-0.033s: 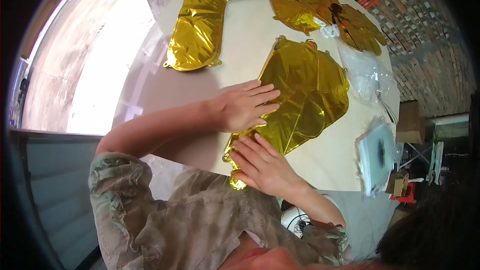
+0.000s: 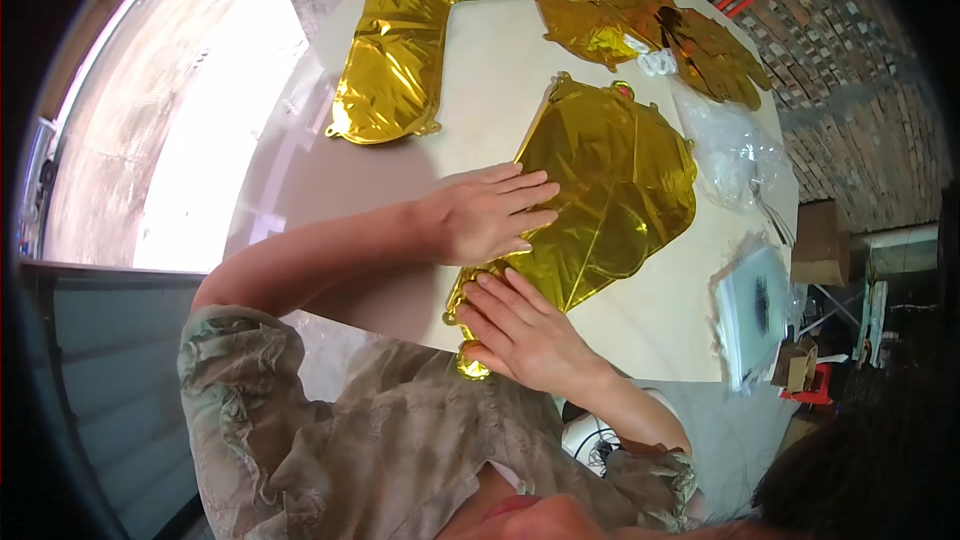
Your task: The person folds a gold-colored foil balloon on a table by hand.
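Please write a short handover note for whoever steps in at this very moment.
Left hand: flat, palm down on the near gold foil balloon.
Right hand: flat on the same balloon's lower end, by the table edge.
Done: that balloon lies deflated and mostly flat.
Left: creases show in it. A second gold balloon and a crumpled gold pile lie farther off, clear plastic bags to the right.
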A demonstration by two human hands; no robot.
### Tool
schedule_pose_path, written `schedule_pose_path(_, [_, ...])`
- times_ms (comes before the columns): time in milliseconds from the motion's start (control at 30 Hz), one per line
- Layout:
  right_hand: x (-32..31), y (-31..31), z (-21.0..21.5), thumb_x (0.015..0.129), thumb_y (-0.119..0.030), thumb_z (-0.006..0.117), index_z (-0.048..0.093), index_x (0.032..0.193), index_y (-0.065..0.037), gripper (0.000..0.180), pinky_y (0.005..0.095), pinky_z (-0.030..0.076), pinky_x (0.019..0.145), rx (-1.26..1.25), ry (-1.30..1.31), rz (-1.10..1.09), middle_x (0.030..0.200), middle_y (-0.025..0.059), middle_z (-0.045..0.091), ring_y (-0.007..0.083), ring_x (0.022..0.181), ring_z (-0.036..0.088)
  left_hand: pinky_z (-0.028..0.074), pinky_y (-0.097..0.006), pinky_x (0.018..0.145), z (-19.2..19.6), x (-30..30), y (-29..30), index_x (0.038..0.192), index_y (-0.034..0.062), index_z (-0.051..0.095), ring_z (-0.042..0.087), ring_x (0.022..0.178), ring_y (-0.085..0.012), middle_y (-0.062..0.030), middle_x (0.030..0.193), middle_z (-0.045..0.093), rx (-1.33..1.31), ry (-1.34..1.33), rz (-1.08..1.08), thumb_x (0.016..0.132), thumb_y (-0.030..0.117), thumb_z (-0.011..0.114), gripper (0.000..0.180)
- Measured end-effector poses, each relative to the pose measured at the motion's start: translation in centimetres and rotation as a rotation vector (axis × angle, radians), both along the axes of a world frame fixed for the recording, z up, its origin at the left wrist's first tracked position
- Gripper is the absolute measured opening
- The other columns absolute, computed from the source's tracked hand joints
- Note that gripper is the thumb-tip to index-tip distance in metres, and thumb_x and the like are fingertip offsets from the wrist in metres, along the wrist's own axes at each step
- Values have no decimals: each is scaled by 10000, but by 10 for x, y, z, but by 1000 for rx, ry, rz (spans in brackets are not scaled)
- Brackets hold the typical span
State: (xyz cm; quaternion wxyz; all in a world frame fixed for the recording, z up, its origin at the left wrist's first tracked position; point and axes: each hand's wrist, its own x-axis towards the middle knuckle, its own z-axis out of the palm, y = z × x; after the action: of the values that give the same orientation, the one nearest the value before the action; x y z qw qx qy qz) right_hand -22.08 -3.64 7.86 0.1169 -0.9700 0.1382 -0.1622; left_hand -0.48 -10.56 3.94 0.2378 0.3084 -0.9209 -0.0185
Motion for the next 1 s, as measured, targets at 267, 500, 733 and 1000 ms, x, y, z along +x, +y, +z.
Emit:
schedule_pose_path(267, [2, 0, -3, 883, -344, 730, 627, 1255, -27, 500, 487, 388, 1132, 10, -34, 9, 1287, 155, 614, 304, 1221, 577, 312, -431, 1183, 6, 2, -40, 1389, 47, 538, 390, 1436, -288, -158, 1519, 448, -7, -62, 34, 976, 287, 583, 480])
schedule_pose_path(500, [3, -1, -6, 875, -332, 743, 635, 1230, -41, 471, 488, 399, 1123, 28, -36, -9, 1272, 142, 610, 302, 1202, 582, 275, -423, 1205, 6, -3, -56, 1405, 54, 523, 367, 1452, -287, -145, 1526, 445, 55, -158, -51, 1029, 343, 488, 476])
schedule_pose_path(733, [5, -3, 1, 861, -346, 752, 624, 1252, -54, 505, 491, 392, 1125, 42, -43, -17, 1328, 150, 578, 317, 1236, 561, 283, -418, 1194, 22, -8, -69, 1378, 45, 552, 386, 1438, -294, -160, 1503, 469, -42, -124, 7, 1035, 360, 473, 473])
schedule_pose_path(1000, [-21, -17, 3, 841, -345, 766, 582, 1316, -24, 602, 547, 339, 1138, 27, -38, -362, 1388, 193, 531, 382, 1306, 501, 239, -460, 1220, 17, 3, -75, 1433, 16, 487, 295, 1480, -348, -206, 1558, 368, 78, -145, 38, 1033, 400, 485, 555])
